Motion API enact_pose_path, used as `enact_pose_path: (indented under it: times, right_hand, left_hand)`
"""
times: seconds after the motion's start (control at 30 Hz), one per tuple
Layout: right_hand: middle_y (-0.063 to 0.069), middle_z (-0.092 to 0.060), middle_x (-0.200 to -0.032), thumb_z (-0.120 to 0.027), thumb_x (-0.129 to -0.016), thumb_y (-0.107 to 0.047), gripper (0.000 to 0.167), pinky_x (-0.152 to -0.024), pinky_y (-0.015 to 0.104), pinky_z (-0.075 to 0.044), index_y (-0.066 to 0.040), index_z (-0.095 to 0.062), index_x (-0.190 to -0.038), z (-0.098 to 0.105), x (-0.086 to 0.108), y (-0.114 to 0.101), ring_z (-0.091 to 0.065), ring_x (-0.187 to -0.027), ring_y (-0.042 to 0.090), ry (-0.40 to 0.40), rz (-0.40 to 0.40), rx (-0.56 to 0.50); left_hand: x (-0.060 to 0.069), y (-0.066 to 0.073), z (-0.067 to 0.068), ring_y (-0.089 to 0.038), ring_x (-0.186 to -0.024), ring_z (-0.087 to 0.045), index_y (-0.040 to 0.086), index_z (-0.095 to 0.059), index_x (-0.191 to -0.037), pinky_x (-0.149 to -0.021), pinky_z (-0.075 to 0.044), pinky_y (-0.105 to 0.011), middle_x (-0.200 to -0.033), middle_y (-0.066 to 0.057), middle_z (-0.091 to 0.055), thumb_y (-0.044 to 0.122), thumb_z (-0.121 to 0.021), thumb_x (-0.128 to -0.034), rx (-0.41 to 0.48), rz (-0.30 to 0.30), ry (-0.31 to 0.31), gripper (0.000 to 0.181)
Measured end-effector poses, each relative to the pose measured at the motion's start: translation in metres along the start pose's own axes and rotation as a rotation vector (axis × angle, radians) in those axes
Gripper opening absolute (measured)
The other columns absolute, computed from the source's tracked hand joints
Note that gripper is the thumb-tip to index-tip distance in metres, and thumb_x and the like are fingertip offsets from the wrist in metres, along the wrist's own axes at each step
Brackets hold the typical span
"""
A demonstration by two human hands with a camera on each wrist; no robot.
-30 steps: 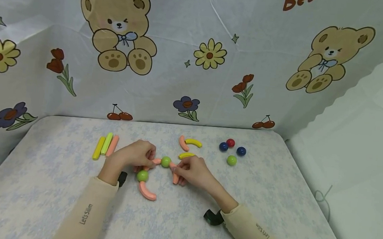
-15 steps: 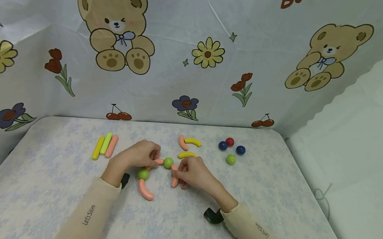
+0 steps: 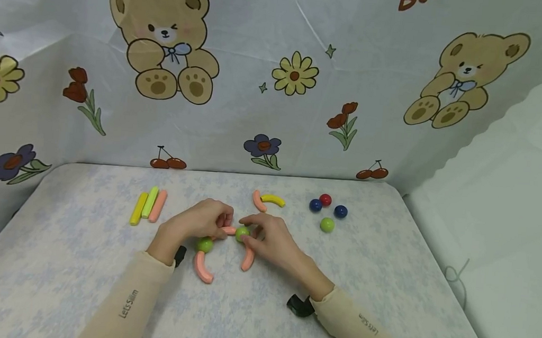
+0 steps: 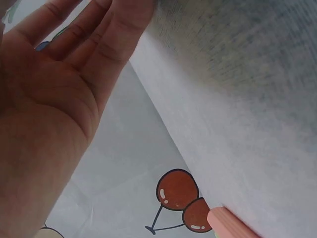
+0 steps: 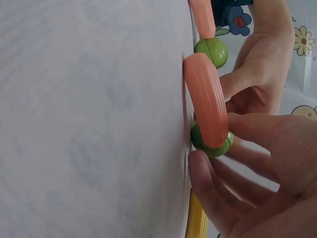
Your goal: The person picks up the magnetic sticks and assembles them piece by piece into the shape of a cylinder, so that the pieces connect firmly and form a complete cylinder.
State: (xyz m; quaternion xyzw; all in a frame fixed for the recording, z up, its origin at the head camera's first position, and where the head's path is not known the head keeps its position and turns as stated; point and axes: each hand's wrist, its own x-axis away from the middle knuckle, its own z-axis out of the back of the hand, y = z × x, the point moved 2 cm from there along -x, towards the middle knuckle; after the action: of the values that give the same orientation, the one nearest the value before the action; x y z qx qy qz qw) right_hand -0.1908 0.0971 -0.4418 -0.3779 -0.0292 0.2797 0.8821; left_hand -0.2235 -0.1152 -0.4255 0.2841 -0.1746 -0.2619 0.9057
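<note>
Head view: on the pale patterned surface (image 3: 101, 262), the left hand (image 3: 202, 218) pinches the middle pink piece (image 3: 229, 230), which lies between two green balls. Right-hand (image 3: 272, 239) fingers are narrowed around the right green ball (image 3: 242, 234), thumb on the near side; the right pink piece (image 3: 248, 258) curves from that ball toward the near side. Nearer and left, the left green ball (image 3: 205, 244) touches a curved near-left pink piece (image 3: 202, 267). Left of the hands lie three straight sticks (image 3: 150, 204); far right sit a red ball (image 3: 325, 200), two blue balls (image 3: 341, 211) and a loose green ball (image 3: 327, 225).
</note>
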Motion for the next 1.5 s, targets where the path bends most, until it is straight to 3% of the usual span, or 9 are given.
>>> enact_pose_path:
  times: [0.27,0.4,0.5,0.57,0.7,0.9,1.17,1.33,1.5]
  right_hand:
    - [0.0,-0.078,-0.11,-0.078,-0.097,-0.014,0.022,-0.075,0.024,-0.056,-0.01,-0.077,-0.118,0.001,0.001,-0.002,-0.072,-0.085,0.013,-0.046,0.019,-0.013]
    - [-0.001,-0.078,-0.11,-0.079,-0.096,-0.014,0.02,-0.074,0.024,-0.056,-0.01,-0.077,-0.116,0.0,0.002,-0.001,-0.072,-0.085,0.013,-0.043,0.002,-0.018]
    - [0.0,-0.078,-0.109,-0.08,-0.096,-0.016,0.02,-0.072,0.023,-0.056,-0.011,-0.078,-0.115,0.001,0.002,-0.001,-0.071,-0.084,0.013,-0.037,-0.017,-0.015]
    - [0.0,-0.078,-0.109,-0.081,-0.095,-0.017,0.02,-0.071,0.023,-0.056,-0.011,-0.078,-0.114,0.001,0.002,-0.001,-0.071,-0.083,0.013,-0.032,-0.029,-0.015]
    - [0.002,-0.078,-0.11,-0.082,-0.094,-0.017,0.023,-0.07,0.022,-0.055,-0.01,-0.078,-0.115,0.002,0.002,0.0,-0.07,-0.082,0.013,-0.029,-0.045,-0.023]
    - [0.001,-0.077,-0.111,-0.082,-0.094,-0.018,0.026,-0.069,0.022,-0.055,-0.01,-0.078,-0.118,0.001,0.002,0.002,-0.069,-0.081,0.011,-0.036,-0.057,-0.011]
    - [0.003,-0.077,-0.108,-0.083,-0.093,-0.017,0.027,-0.068,0.023,-0.055,-0.007,-0.077,-0.118,0.002,0.003,0.002,-0.069,-0.08,0.012,-0.013,-0.05,-0.013]
    - [0.004,-0.077,-0.106,-0.082,-0.094,-0.016,0.028,-0.072,0.024,-0.056,-0.005,-0.075,-0.119,0.001,0.002,0.002,-0.071,-0.084,0.013,-0.008,-0.053,-0.02]
    - [0.004,-0.077,-0.103,-0.082,-0.094,-0.018,0.024,-0.074,0.025,-0.057,-0.007,-0.076,-0.115,0.0,0.0,0.001,-0.071,-0.083,0.012,0.004,-0.059,0.005]
  left_hand:
    - [-0.003,0.0,-0.001,-0.013,-0.062,-0.052,0.015,-0.065,-0.08,-0.058,-0.042,-0.028,-0.072,-0.001,-0.059,0.011,-0.085,-0.0872,0.0,0.017,0.015,0.022]
    - [0.002,0.0,0.002,-0.014,-0.063,-0.054,0.014,-0.066,-0.08,-0.058,-0.043,-0.028,-0.073,-0.001,-0.061,0.023,-0.086,-0.0886,-0.04,0.13,0.016,0.024]
    - [0.011,0.0,0.007,-0.018,-0.061,-0.058,0.012,-0.066,-0.082,-0.056,-0.045,-0.029,-0.074,-0.003,-0.062,0.03,-0.088,-0.0869,-0.034,0.258,-0.031,0.029]
    - [0.015,0.001,0.01,-0.02,-0.059,-0.063,0.01,-0.066,-0.085,-0.056,-0.049,-0.031,-0.074,-0.006,-0.064,0.029,-0.09,-0.0858,-0.002,0.308,-0.074,0.03]
    - [0.018,0.004,0.011,-0.024,-0.058,-0.071,0.007,-0.066,-0.089,-0.06,-0.055,-0.032,-0.077,-0.01,-0.066,0.024,-0.088,-0.0879,0.09,0.335,-0.106,0.028]
    - [0.018,0.005,0.012,-0.023,-0.06,-0.073,0.006,-0.067,-0.091,-0.066,-0.055,-0.034,-0.08,-0.01,-0.066,0.023,-0.085,-0.0908,0.118,0.367,-0.092,0.025]
    - [0.015,0.008,0.01,-0.022,-0.059,-0.069,0.007,-0.066,-0.085,-0.06,-0.053,-0.031,-0.074,-0.009,-0.065,0.023,-0.084,-0.0923,0.07,0.351,-0.11,0.024]
    - [0.01,0.011,0.006,-0.016,-0.062,-0.052,0.009,-0.064,-0.082,-0.058,-0.041,-0.028,-0.071,-0.002,-0.056,0.025,-0.084,-0.0921,-0.045,0.256,-0.009,0.028]
    - [0.004,0.012,0.0,-0.015,-0.063,-0.051,0.011,-0.062,-0.082,-0.058,-0.04,-0.027,-0.073,-0.003,-0.058,0.021,-0.083,-0.093,-0.106,0.164,0.049,0.026]
